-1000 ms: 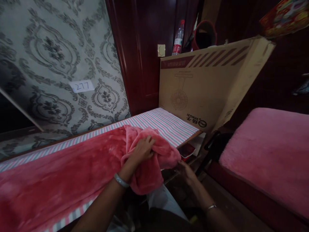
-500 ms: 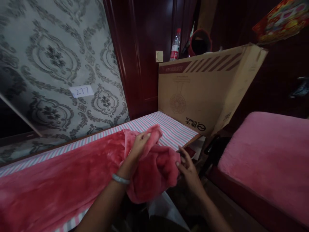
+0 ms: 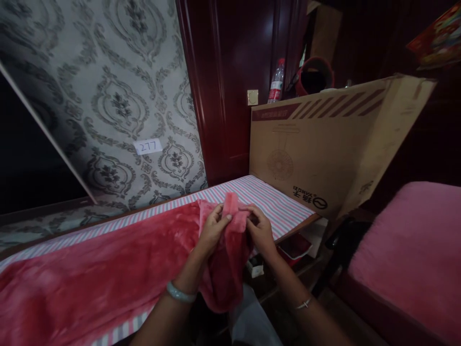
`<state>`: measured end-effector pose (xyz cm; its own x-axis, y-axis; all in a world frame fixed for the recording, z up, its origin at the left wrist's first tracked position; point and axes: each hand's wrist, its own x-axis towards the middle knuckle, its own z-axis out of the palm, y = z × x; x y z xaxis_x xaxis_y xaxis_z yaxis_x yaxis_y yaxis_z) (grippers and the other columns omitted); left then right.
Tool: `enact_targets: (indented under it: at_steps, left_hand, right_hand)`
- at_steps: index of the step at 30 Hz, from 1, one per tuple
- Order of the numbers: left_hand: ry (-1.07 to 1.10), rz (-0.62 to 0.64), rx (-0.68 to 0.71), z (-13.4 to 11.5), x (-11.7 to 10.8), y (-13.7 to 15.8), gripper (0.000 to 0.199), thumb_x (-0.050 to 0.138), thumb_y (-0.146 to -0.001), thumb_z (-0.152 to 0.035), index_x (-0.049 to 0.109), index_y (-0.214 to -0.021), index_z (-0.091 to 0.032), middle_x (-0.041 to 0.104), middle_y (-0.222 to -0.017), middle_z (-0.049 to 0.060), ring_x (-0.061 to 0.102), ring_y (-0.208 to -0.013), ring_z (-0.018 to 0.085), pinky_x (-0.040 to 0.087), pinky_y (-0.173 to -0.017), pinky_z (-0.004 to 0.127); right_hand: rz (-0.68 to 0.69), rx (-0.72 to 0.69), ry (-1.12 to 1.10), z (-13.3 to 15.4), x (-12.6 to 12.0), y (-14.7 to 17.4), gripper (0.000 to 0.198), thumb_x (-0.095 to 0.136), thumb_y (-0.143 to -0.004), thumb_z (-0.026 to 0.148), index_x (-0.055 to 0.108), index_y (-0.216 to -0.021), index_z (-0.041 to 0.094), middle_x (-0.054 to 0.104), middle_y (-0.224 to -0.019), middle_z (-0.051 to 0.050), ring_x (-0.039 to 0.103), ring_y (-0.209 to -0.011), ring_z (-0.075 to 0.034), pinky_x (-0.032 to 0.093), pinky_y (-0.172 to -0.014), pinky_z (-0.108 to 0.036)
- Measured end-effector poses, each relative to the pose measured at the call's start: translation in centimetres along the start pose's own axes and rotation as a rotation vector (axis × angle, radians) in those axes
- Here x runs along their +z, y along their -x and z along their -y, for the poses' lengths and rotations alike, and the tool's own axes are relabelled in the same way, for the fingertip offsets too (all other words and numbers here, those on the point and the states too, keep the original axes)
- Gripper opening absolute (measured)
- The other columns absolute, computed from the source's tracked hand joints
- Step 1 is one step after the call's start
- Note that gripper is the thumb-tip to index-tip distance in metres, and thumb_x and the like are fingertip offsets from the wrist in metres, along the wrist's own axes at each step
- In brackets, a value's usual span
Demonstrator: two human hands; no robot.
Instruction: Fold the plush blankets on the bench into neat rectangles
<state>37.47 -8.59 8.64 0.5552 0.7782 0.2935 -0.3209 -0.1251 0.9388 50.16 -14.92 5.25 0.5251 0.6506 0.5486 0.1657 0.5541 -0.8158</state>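
Observation:
A long red plush blanket (image 3: pixel 118 259) lies along the striped cloth (image 3: pixel 248 190) on the table, its right end gathered up and hanging over the front edge. My left hand (image 3: pixel 212 228) pinches the lifted pink end between thumb and fingers. Close by on the right, my right hand (image 3: pixel 260 230) grips another fold of the same end, its fingertips partly hidden by the fabric. A short strip of the plush sticks up between both hands. Whether it is a cover or a plain blanket, I cannot tell.
A large cardboard box (image 3: pixel 306 149) stands at the table's right end, with a plastic bottle (image 3: pixel 276 81) behind its top edge. A pink plush-covered seat (image 3: pixel 414 250) is at the right. Under the tabletop, a shelf (image 3: pixel 295 247) holds small items. A dark screen (image 3: pixel 32 154) stands left.
My right hand has moved up and left from the blanket's hanging edge to the lifted end, close beside my left hand. The view has shifted left.

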Motion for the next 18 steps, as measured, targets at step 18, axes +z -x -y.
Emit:
enact_targets:
  at_steps: [18]
  left_hand:
    - [-0.242,-0.234,0.055,0.9,0.3,0.7,0.032,0.071,-0.071,-0.043,0.067,-0.088,-0.017,0.065,-0.08,0.001,0.058,-0.072,0.015,0.048,-0.067,0.026]
  right_hand:
    - [0.037,-0.086,0.349,0.4,-0.1,-2.2,0.022,0.055,-0.078,0.039,0.06,-0.067,0.021,0.057,-0.062,0.002,0.05,-0.061,-0.015,0.037,-0.062,-0.028]
